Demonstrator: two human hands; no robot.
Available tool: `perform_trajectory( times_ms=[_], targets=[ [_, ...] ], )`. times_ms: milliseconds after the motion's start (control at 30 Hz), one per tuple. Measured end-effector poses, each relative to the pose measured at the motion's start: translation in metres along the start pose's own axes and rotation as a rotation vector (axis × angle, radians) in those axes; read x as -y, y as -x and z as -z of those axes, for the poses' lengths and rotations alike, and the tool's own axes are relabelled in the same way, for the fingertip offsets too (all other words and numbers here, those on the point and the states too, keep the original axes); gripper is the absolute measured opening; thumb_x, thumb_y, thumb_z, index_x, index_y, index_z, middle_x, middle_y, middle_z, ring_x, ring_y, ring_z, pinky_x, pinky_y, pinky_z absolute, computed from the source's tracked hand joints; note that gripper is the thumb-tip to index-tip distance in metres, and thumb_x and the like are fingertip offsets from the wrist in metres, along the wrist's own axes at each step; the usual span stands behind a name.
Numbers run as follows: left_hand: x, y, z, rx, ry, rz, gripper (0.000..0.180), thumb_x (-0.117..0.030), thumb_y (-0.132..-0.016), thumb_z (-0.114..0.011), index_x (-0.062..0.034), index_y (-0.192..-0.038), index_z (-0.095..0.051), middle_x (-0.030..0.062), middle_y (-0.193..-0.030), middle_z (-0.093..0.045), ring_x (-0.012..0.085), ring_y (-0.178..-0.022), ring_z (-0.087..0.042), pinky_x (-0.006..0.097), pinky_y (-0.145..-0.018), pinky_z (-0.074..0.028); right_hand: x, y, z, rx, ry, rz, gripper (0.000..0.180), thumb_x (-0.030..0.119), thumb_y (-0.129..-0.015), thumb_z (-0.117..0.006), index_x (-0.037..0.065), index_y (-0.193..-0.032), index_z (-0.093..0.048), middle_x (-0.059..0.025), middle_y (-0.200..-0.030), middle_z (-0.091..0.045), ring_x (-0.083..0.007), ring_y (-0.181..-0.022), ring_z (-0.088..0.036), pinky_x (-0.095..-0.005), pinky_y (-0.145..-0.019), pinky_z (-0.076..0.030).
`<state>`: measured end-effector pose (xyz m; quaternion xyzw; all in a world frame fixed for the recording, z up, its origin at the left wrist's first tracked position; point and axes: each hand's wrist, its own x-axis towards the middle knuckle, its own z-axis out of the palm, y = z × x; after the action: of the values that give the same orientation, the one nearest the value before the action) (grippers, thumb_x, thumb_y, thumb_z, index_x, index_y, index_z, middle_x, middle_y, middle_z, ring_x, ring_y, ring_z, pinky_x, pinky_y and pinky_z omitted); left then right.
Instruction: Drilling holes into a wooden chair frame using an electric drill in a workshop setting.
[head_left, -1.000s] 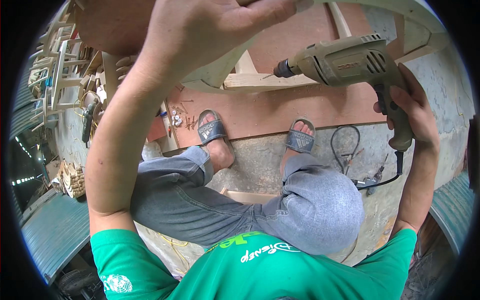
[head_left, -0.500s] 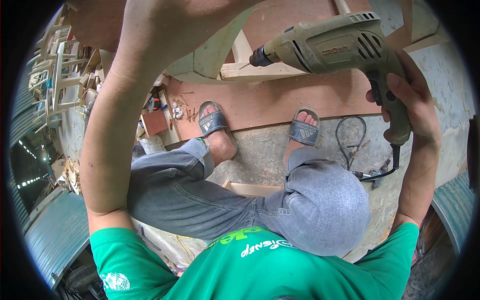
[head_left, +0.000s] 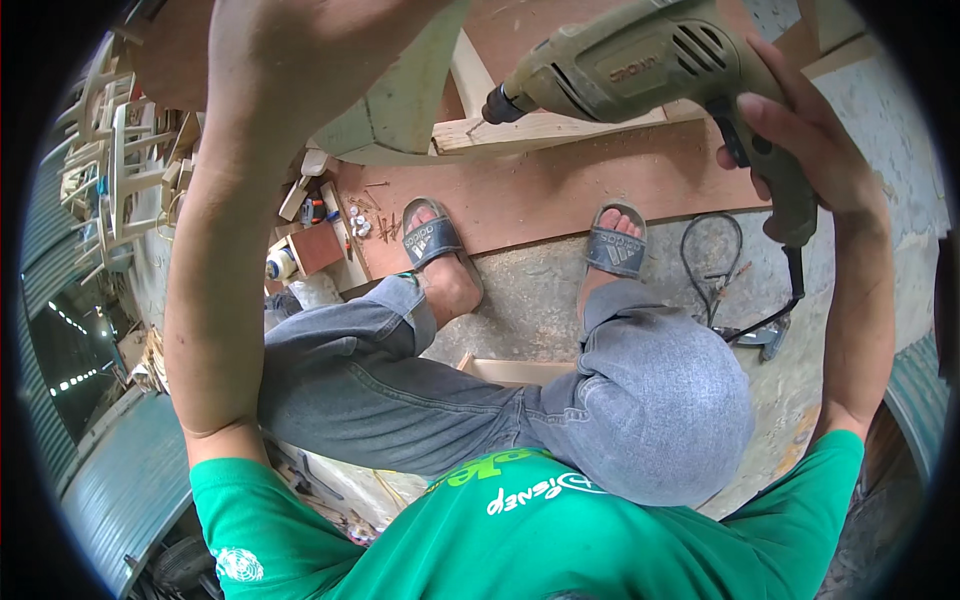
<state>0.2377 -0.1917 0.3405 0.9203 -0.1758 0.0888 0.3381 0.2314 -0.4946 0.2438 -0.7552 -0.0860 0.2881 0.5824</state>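
Observation:
My right hand (head_left: 815, 135) is wrapped round the handle of an olive-green corded power drill (head_left: 630, 62), fingers by its trigger. The drill points left, and its thin bit (head_left: 476, 128) lies over the end of a pale wooden rail (head_left: 560, 130); whether it touches the wood I cannot tell. Left of the rail is a wide pale greenish board (head_left: 400, 105) joined to it or pressed against it. My left hand (head_left: 330, 30) reaches over this board at the top edge, and its fingers are out of the picture.
A reddish plywood sheet (head_left: 560, 185) lies under my sandalled feet. Screws (head_left: 385, 228), a small reddish box (head_left: 315, 248) and a white bottle (head_left: 281, 263) are near my left foot. The drill's cord (head_left: 765, 328) hangs to the floor. Wooden chair frames (head_left: 120, 170) stand far left.
The drill and my right hand have shifted a little up and left, with the drill tilted more. My left arm has moved slightly left. The white bottle has come into sight.

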Motion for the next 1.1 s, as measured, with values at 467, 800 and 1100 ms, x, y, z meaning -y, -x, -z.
perform_trajectory(
  times_ms=[467,800,1100],
  targets=[
    [0.032,-0.006,-0.004,-0.025,-0.006,-0.168,0.04,-0.029,-0.092,-0.074,0.0023,-0.114,-0.065,0.0039,-0.087,-0.068,0.0082,-0.077,-0.061,0.024,-0.067,-0.049,0.029,-0.023,-0.002,0.071,-0.008,-0.201,0.046,0.032,-0.095,-0.068,0.004,-0.125,-0.048,-0.0088,-0.088,-0.063,-0.0145,-0.067,-0.064,-0.0278,-0.051,-0.055],
    [0.003,0.0,-0.003,0.01,-0.036,0.003,0.039,-0.03,-0.091,-0.075,0.0016,-0.113,-0.066,0.004,-0.085,-0.068,0.0085,-0.076,-0.061,0.024,-0.066,-0.049,0.005,-0.034,-0.012,0.045,-0.039,-0.062,0.042,0.028,-0.096,-0.067,0.003,-0.125,-0.049,-0.0072,-0.09,-0.063,-0.0131,-0.074,-0.064,-0.0279,-0.062,-0.055],
    [-0.002,-0.003,-0.001,-0.01,0.03,0.03,0.038,-0.025,-0.087,-0.076,0.0021,-0.112,-0.066,0.0065,-0.085,-0.067,0.0107,-0.077,-0.062,0.026,-0.067,-0.051,-0.003,-0.033,-0.018,0.099,-0.013,0.016,0.063,0.036,-0.099,-0.061,0.007,-0.15,-0.038,-0.0068,-0.086,-0.066,-0.0092,-0.066,-0.063,-0.0211,-0.046,-0.049]
  ],
)
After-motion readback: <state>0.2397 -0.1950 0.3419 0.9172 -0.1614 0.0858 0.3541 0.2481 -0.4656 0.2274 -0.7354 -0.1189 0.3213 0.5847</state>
